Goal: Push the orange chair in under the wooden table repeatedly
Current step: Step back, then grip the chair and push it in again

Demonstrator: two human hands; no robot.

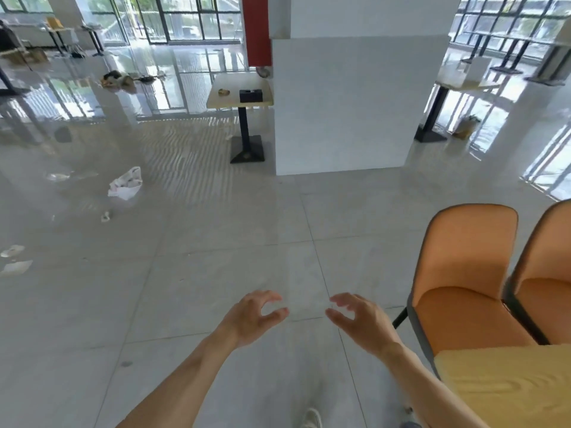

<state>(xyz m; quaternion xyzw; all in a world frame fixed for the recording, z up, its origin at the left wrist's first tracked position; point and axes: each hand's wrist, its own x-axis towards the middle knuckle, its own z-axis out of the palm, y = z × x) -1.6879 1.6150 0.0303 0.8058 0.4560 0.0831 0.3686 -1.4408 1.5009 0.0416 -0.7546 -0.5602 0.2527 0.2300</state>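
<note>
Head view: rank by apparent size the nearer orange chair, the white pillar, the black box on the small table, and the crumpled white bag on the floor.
1. white pillar
2. nearer orange chair, though it is much closer to the camera
3. crumpled white bag
4. black box, farther away, so its true size against the bag is unsure

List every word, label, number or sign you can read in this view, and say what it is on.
None can be read.
White bag on the floor: faint reddish marks, too blurred to read.
Black box on the small table: no lettering visible.
Orange chairs, yellow tabletop, both hands: no text.
</note>
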